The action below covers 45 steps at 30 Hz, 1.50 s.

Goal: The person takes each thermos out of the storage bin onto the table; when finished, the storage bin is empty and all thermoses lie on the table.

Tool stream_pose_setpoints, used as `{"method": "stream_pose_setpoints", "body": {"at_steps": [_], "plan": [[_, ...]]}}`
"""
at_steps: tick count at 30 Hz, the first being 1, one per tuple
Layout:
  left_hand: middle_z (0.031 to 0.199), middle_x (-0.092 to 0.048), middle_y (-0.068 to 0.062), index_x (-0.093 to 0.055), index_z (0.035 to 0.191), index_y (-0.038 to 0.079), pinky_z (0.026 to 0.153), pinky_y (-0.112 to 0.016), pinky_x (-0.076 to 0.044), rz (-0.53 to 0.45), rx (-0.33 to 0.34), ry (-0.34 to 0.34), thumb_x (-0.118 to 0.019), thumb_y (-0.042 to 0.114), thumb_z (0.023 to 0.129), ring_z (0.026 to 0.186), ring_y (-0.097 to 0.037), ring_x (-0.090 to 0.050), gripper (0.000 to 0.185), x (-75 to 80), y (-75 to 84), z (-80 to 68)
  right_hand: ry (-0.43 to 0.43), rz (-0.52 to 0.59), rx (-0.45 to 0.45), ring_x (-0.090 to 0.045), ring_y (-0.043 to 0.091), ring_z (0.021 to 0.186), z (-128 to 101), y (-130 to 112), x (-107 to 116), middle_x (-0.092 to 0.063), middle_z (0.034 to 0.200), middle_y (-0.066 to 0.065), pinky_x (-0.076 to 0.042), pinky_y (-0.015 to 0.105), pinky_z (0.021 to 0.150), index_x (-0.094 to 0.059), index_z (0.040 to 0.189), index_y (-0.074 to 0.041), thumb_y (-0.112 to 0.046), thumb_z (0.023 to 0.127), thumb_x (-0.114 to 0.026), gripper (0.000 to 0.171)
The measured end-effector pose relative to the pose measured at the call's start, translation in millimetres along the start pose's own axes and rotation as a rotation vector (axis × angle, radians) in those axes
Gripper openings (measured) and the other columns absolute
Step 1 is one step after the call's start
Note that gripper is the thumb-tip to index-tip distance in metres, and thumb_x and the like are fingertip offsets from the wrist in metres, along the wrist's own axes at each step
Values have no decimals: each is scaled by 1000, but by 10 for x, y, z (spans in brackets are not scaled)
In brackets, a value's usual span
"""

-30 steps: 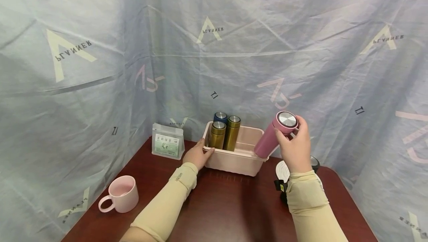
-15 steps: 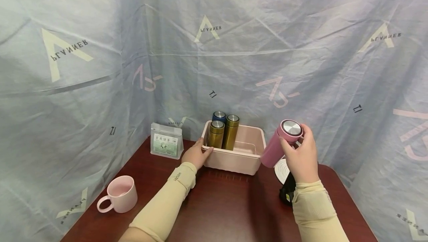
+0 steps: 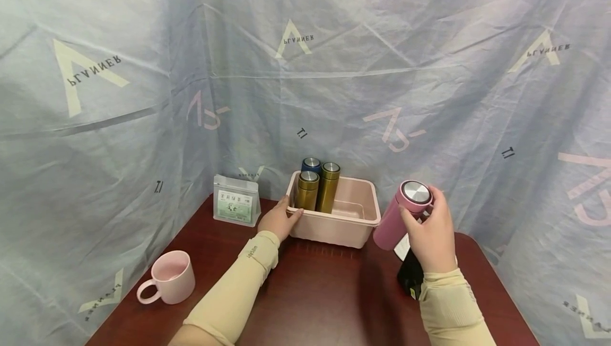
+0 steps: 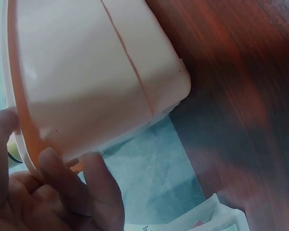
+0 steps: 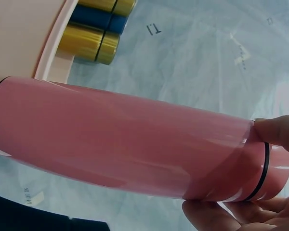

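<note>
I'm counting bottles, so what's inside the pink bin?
The pink bin holds a nearer gold bottle, a farther gold bottle and a blue bottle. It hides their bottoms, and the gold ones partly cover the blue one.

fingers [image 5: 209,215] grip a pink bottle [image 5: 120,139] near a pale bin [image 5: 25,36]

The right grip [image 3: 433,237] is partly hiding a dark, indistinct object [image 3: 409,275]; gold bottles [image 3: 307,197] are covering much of a blue bottle [image 3: 312,162]; the left wrist view is cutting off the pouch [image 4: 226,216].
</note>
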<state>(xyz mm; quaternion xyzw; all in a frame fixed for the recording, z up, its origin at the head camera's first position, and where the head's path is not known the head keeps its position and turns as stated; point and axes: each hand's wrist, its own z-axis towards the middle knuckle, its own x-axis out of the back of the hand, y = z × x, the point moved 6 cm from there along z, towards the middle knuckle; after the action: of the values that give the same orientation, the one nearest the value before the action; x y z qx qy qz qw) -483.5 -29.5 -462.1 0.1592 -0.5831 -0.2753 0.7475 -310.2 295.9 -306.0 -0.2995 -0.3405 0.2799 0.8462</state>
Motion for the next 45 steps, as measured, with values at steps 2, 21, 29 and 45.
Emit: {"method": "stream_pose_setpoints", "body": {"at_steps": [2,21,29,45], "plan": [[155,-39,-9,-35,156,10,105,-47,-41,0,-3,4,-51,62,97,135,-29,-46,80,7,1,5,0,-24,-7,-58,33,109,-24,19,1,-53,130,19,-48,43,86,-39,148,-2,-17,88,-75,72],[156,-37,-7,-35,156,11,106,-46,-40,2,-4,-5,-50,63,97,137,-27,-43,80,-8,19,0,-56,-49,-54,-58,38,110,-208,447,-261,-52,129,28,-48,49,89,-34,148,4,-11,88,-74,73],[155,-40,-6,-38,155,12,104,-47,-42,28,-7,4,-49,65,96,135,-27,-47,80,1,-7,15,-76,-79,-59,-59,37,105,-257,593,-386,-54,125,28,-48,48,86,-38,144,5,-12,87,-75,70],[153,-43,-8,-37,155,11,100,-47,-45,40,-25,39,-48,66,95,130,-29,-51,82,-23,-17,-1,-125,-92,-106,-49,43,122,-319,769,-459,-48,131,32,-40,57,99,-32,146,7,-15,89,-74,74]]}}
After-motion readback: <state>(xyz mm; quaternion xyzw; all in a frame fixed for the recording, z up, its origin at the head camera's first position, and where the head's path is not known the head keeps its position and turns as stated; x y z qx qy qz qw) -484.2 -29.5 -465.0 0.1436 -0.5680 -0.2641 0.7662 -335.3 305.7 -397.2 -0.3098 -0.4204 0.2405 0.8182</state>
